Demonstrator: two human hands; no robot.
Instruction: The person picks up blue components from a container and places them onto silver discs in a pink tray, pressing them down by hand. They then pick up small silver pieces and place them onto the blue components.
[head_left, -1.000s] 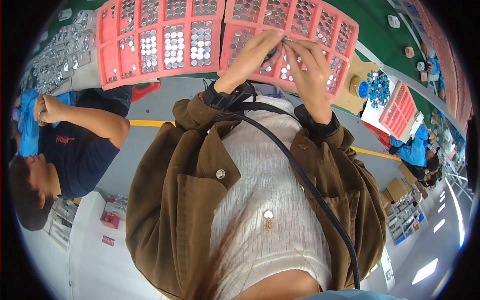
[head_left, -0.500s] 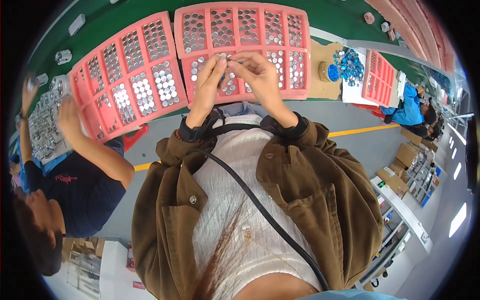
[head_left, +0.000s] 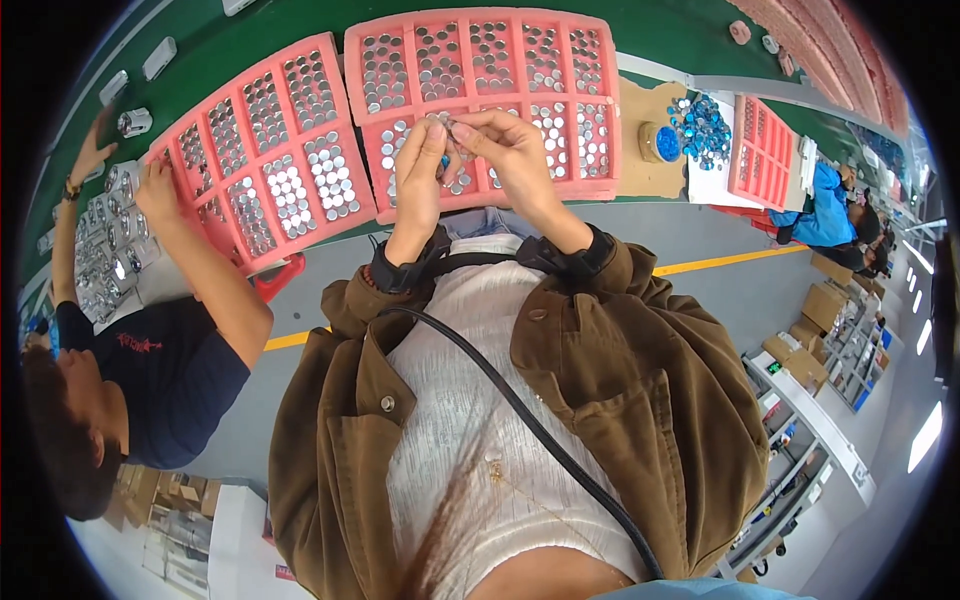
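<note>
My left hand [head_left: 420,178] and my right hand [head_left: 515,160] meet over the near row of a pink compartment tray [head_left: 590,188]. Both are closed, thumbs and fingertips pinched close together. A small blue disc [head_left: 445,161] peeks out between my left fingers. Whatever lies between my right fingertips is too small and covered to make out. Silver discs [head_left: 440,75] fill the tray's compartments, some of them hidden under my hands.
Left of it stands another pink tray [head_left: 347,130] of discs, with a co-worker's hand [head_left: 157,192] at its far left end. To the right are a jar of blue pieces [head_left: 659,143], a pile of blue discs [head_left: 703,130] and a smaller pink tray [head_left: 740,150].
My hands stay pinched together in nearly the same spot; my right hand has shifted slightly left. The co-worker's hand has moved onto the left tray's end, their other hand farther out.
</note>
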